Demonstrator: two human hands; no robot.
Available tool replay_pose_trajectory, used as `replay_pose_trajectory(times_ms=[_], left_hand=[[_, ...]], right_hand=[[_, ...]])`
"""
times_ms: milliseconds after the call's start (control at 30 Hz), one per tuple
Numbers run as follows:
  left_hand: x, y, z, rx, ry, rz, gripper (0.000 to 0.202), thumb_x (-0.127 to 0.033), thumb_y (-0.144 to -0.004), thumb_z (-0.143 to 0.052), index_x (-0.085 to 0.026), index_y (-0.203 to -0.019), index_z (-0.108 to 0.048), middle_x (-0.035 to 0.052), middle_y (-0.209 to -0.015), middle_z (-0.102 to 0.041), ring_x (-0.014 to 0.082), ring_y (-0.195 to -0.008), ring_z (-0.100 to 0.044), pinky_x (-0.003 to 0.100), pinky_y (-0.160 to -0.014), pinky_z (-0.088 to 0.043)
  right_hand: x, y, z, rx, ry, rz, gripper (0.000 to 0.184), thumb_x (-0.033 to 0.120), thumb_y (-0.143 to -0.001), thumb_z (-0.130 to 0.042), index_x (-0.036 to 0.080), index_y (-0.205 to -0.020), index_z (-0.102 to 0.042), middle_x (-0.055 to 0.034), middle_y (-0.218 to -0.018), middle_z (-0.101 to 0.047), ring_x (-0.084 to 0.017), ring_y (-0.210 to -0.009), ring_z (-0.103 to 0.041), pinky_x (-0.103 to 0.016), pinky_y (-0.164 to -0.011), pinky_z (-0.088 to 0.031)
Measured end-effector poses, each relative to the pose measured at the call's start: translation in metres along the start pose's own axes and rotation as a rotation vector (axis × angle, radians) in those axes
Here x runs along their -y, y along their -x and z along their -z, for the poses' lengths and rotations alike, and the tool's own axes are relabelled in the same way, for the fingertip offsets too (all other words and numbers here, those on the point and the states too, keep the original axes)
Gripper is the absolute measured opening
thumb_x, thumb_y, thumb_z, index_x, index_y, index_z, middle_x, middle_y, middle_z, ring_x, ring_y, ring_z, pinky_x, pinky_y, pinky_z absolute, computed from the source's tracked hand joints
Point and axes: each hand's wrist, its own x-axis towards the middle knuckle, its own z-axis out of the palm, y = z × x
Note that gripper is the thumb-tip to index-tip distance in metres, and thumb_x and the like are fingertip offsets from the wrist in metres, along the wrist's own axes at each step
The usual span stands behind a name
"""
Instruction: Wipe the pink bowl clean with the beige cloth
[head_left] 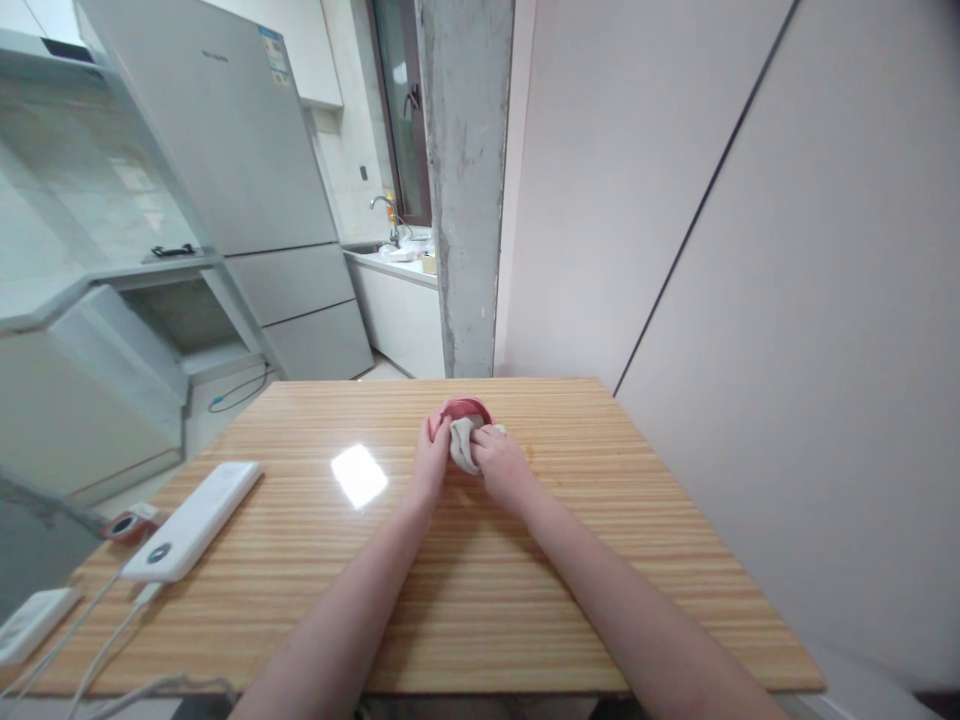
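Note:
Near the far middle of the wooden table, a pink bowl-like item point(466, 405) shows its curved rim above my hands. My left hand point(433, 445) is closed on its left side. A light grey cloth point(462, 446) lies bunched at the near side of the pink item, between my hands. My right hand point(501, 458) is closed on the cloth, its fingers pressed into the folds. The lower part of the pink item is hidden by the cloth and my hands.
On the wooden table point(285, 600), a white power bank point(196, 520) with cables lies at the left. Beside it are a small red-brown roll-like object point(127, 527) and a white power strip point(37, 622). A grey pillar point(469, 200) and a pale wall point(712, 330) stand beyond.

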Motion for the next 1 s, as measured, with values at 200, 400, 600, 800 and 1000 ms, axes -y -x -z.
replay_pose_trajectory(times_ms=[200, 400, 600, 800, 1000], left_hand=[[-0.016, -0.010, 0.015, 0.020, -0.133, -0.006, 0.070, -0.037, -0.064, -0.077, -0.016, -0.126, -0.052, 0.0123, -0.112, -0.064, 0.0273, -0.113, -0.056, 0.037, -0.100, -0.039], [-0.001, 0.019, -0.018, -0.070, 0.096, 0.016, 0.086, -0.034, -0.071, -0.071, -0.023, -0.142, -0.024, 0.0100, -0.113, -0.061, 0.0186, -0.094, -0.063, 0.029, -0.082, -0.050], [-0.017, 0.011, 0.001, -0.057, -0.161, -0.085, 0.043, -0.035, -0.076, -0.061, -0.017, -0.114, -0.054, 0.0085, -0.104, -0.064, 0.0219, -0.097, -0.060, 0.032, -0.086, -0.047], [-0.026, 0.008, 0.004, 0.005, -0.186, -0.099, 0.064, -0.038, -0.067, -0.073, -0.020, -0.124, -0.049, 0.0088, -0.103, -0.065, 0.0221, -0.094, -0.062, 0.033, -0.085, -0.048], [-0.001, 0.010, -0.011, -0.010, 0.084, 0.101, 0.052, -0.037, -0.070, -0.068, -0.018, -0.115, -0.050, 0.0087, -0.103, -0.064, 0.0170, -0.086, -0.063, 0.027, -0.075, -0.051]], right_hand=[[-0.007, 0.001, 0.002, 0.043, 0.065, 0.008, 0.019, 0.014, -0.089, -0.047, 0.017, -0.095, -0.064, -0.0077, -0.101, -0.062, -0.021, -0.101, -0.048, -0.033, -0.082, -0.040], [-0.005, 0.002, -0.004, -0.079, -0.024, -0.069, 0.023, 0.014, -0.090, -0.046, 0.017, -0.104, -0.064, -0.0089, -0.102, -0.064, -0.022, -0.098, -0.048, -0.034, -0.085, -0.043], [-0.007, -0.001, -0.003, -0.064, -0.053, 0.060, 0.021, 0.012, -0.087, -0.050, 0.018, -0.101, -0.065, -0.0081, -0.103, -0.063, -0.020, -0.100, -0.049, -0.034, -0.087, -0.043], [-0.016, -0.001, -0.002, -0.066, -0.009, 0.052, 0.019, 0.013, -0.087, -0.051, 0.018, -0.098, -0.067, -0.0098, -0.103, -0.063, -0.022, -0.103, -0.049, -0.037, -0.088, -0.043], [-0.008, 0.001, -0.009, -0.109, -0.095, 0.028, 0.023, 0.009, -0.082, -0.053, 0.017, -0.100, -0.066, -0.0099, -0.097, -0.064, -0.022, -0.093, -0.051, -0.035, -0.085, -0.044]])
